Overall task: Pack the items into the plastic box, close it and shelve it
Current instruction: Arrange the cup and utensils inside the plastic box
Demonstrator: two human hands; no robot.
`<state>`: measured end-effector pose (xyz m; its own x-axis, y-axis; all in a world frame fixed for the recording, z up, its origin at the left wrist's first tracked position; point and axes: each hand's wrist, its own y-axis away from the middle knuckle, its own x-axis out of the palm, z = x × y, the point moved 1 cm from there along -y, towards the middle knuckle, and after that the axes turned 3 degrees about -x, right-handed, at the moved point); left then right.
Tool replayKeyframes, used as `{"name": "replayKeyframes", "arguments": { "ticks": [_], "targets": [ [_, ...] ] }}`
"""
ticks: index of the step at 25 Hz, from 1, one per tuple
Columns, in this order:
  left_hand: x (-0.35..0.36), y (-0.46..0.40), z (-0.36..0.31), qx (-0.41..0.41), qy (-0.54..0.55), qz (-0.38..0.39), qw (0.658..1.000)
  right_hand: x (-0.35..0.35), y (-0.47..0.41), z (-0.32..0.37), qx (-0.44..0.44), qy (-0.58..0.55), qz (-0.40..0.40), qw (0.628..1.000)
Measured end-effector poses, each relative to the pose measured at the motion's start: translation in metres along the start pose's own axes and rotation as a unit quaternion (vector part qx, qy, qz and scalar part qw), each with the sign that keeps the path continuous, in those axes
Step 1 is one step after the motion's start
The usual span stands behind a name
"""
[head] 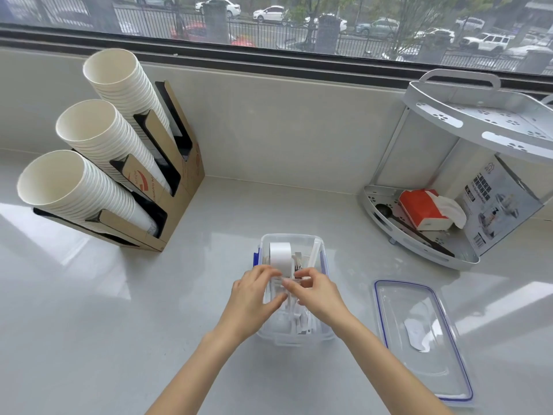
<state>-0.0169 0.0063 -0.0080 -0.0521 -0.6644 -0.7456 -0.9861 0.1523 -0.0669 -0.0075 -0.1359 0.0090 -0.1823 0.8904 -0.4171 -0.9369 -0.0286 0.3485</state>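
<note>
A clear plastic box [324, 259] with blue side clips stands open on the pale counter, just in front of me. Inside it a white roll of tape [280, 253] stands on edge at the far end, with several white wrapped items [291, 313] beside and below it. Both hands are over the box. My left hand [254, 298] and my right hand [317, 295] pinch a small clear wrapped item [285, 280] between their fingertips, above the box's middle. The box's clear lid [422, 339], edged in blue, lies flat on the counter to the right.
A cardboard holder [179, 187] with three slanted stacks of white paper cups stands at the back left. A grey two-tier corner shelf [466, 259] at the right holds a red tissue pack [422, 209] and a printed carton. A window ledge runs along the back.
</note>
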Motion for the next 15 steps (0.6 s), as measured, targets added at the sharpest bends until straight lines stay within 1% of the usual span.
{"name": "replayKeyframes", "arguments": {
  "ticks": [3, 7, 8, 12, 15],
  "targets": [
    [0.004, -0.001, 0.007, 0.022, -0.092, 0.022, 0.995, 0.007, -0.004, -0.005, 0.016, 0.053, 0.019, 0.998],
    [0.007, -0.001, 0.014, 0.047, -0.202, -0.007, 0.978, 0.013, -0.007, -0.012, 0.028, 0.104, 0.05, 0.993],
    [0.007, -0.002, 0.015, 0.05, -0.224, -0.002, 0.973, 0.012, -0.007, -0.013, 0.025, 0.121, 0.057, 0.991],
    [0.009, -0.001, 0.016, 0.074, -0.215, 0.033, 0.973, 0.012, -0.008, -0.015, -0.002, 0.168, 0.073, 0.983],
    [0.007, -0.001, 0.016, 0.057, -0.211, 0.02, 0.976, 0.014, -0.009, -0.016, -0.009, 0.181, 0.084, 0.98]
  ]
}}
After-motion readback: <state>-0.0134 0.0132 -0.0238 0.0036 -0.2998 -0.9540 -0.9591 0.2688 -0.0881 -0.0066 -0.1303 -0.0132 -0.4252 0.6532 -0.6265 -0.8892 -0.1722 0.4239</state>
